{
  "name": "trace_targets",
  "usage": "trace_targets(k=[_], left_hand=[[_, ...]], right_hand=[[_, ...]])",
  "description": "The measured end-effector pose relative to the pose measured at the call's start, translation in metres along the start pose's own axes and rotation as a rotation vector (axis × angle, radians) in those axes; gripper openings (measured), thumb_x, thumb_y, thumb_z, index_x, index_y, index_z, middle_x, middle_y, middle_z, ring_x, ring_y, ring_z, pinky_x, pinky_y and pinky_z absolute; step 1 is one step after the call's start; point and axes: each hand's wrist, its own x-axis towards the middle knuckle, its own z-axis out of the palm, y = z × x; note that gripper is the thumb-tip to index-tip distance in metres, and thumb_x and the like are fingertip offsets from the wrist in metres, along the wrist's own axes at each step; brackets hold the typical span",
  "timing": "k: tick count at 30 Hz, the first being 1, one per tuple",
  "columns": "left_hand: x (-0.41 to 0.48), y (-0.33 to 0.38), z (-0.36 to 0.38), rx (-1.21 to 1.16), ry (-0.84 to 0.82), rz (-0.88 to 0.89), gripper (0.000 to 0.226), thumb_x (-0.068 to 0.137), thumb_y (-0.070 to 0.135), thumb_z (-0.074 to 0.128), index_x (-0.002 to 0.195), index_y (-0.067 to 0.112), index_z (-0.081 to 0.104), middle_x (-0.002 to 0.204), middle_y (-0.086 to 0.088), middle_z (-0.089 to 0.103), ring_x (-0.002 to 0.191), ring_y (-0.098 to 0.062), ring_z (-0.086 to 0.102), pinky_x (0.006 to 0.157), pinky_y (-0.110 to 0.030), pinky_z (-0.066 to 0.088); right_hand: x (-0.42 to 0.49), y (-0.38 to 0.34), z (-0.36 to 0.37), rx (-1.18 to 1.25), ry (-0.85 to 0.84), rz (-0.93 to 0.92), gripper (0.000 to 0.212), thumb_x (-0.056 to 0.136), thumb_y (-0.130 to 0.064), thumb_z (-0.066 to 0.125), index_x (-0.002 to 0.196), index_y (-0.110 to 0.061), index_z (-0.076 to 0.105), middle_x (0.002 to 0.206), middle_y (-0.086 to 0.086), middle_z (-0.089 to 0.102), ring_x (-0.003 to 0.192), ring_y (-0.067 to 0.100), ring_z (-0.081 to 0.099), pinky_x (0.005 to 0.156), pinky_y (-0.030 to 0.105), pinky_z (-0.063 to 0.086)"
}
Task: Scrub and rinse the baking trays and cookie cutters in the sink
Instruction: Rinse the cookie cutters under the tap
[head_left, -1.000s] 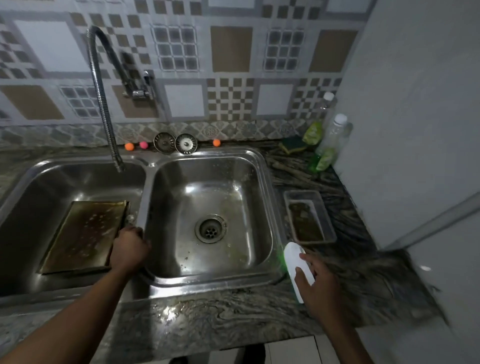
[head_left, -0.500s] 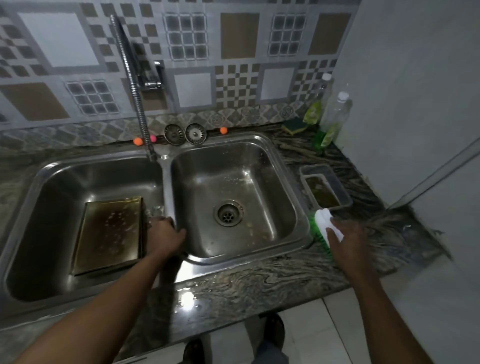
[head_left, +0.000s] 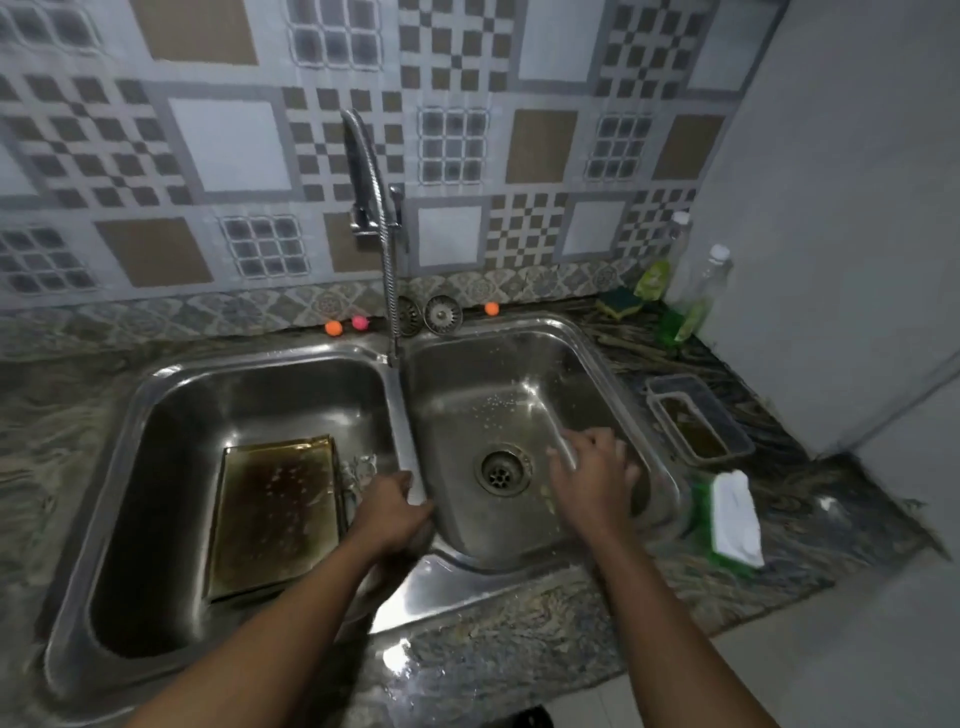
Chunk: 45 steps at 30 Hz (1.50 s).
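Baking tray (head_left: 275, 514) lies flat on the floor of the left basin (head_left: 156, 467), lower left of centre, its brown surface speckled with pale spots. The left hand (head_left: 392, 512) sits just right of it on the divider (head_left: 402, 415) between the basins, fingers curled down over the ridge. The right hand (head_left: 592, 483) is in the right basin (head_left: 493, 374) beside the drain (head_left: 503, 470), fingers spread loose, holding nothing. A white-backed green brush (head_left: 732, 514) lies on the counter (head_left: 519, 634) at right.
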Motion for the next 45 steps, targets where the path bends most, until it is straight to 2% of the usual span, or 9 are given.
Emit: trace_targets(k=[7,11,19,22,25,30,34,41,45], left_hand=[[0.029,0.008,-0.051,-0.170,0.217,0.017,0.051,0.080,0.030,0.076,0.127,0.015,0.061,0.117,-0.002,0.068,0.102,-0.018,0.064,0.087,-0.024,0.048],[0.057,0.022,-0.073,-0.281,0.276,0.115,0.055,0.076,0.043,0.078,0.124,0.022,0.062,0.090,0.000,0.070,0.066,-0.004,0.059,0.070,-0.026,0.054],[0.090,0.047,-0.059,-0.533,0.254,0.206,0.027,0.084,0.026,0.074,0.109,0.019,0.065,0.062,0.018,0.058,0.055,0.005,0.053,0.060,-0.015,0.043],[0.095,0.050,-0.054,-0.705,0.213,0.147,0.012,0.088,0.014,0.070,0.096,0.018,0.063,0.070,0.010,0.064,0.061,-0.007,0.063,0.058,-0.023,0.048],[0.099,0.054,-0.052,-0.814,0.165,0.102,0.012,0.090,0.006,0.067,0.092,0.014,0.058,0.070,0.006,0.062,0.053,-0.006,0.059,0.047,-0.020,0.045],[0.102,0.059,-0.046,-0.866,0.194,0.058,0.013,0.090,0.009,0.067,0.083,0.017,0.060,0.061,0.009,0.060,0.046,-0.002,0.051,0.045,-0.017,0.040],[0.110,0.061,-0.045,-0.899,0.244,-0.088,0.026,0.095,0.012,0.061,0.069,0.018,0.060,0.043,0.009,0.052,0.041,-0.003,0.042,0.040,-0.016,0.031],[0.099,0.010,-0.027,-0.831,0.222,-0.229,0.032,0.097,0.024,0.058,0.069,0.008,0.061,0.048,0.003,0.057,0.039,-0.008,0.050,0.039,-0.019,0.038],[0.090,-0.049,-0.025,-0.481,0.387,-0.329,0.039,0.099,0.024,0.053,0.061,0.012,0.059,0.054,-0.002,0.056,0.049,-0.011,0.049,0.049,-0.024,0.036]], right_hand=[[0.064,-0.109,0.036,0.180,-0.084,-0.232,0.034,0.090,-0.036,0.059,0.123,-0.028,0.062,0.119,-0.001,0.053,0.119,0.020,0.046,0.099,0.045,0.030],[0.124,-0.161,0.041,0.313,-0.098,-0.288,0.032,0.092,-0.032,0.057,0.122,-0.022,0.063,0.121,0.005,0.057,0.115,0.025,0.054,0.101,0.044,0.039],[0.263,-0.255,0.023,0.481,-0.222,-0.364,0.040,0.098,-0.023,0.049,0.137,-0.012,0.049,0.137,0.010,0.049,0.124,0.020,0.049,0.108,0.033,0.037],[0.293,-0.278,0.024,0.442,-0.292,-0.423,0.023,0.090,-0.030,0.054,0.098,-0.013,0.067,0.100,0.010,0.068,0.090,0.014,0.062,0.082,0.032,0.050],[0.293,-0.282,0.019,0.508,-0.252,-0.409,0.036,0.092,-0.021,0.053,0.056,-0.016,0.052,0.056,0.001,0.051,0.049,-0.002,0.043,0.052,0.022,0.034],[0.262,-0.238,0.025,0.479,-0.278,-0.439,0.029,0.097,-0.023,0.049,0.078,-0.011,0.067,0.079,-0.002,0.062,0.068,0.006,0.051,0.064,0.023,0.036],[0.219,-0.207,0.042,0.804,-0.316,-0.216,0.021,0.099,-0.018,0.050,0.093,-0.016,0.070,0.086,-0.001,0.069,0.075,0.008,0.063,0.071,0.022,0.051],[0.077,-0.175,0.132,1.097,-0.720,0.627,0.014,0.095,-0.008,0.052,0.086,-0.005,0.063,0.062,0.010,0.054,0.040,0.011,0.046,0.036,0.020,0.037],[0.059,-0.198,0.150,1.325,-0.730,0.910,0.014,0.095,-0.015,0.059,0.096,-0.001,0.062,0.073,0.008,0.065,0.059,0.015,0.062,0.058,0.029,0.054]])
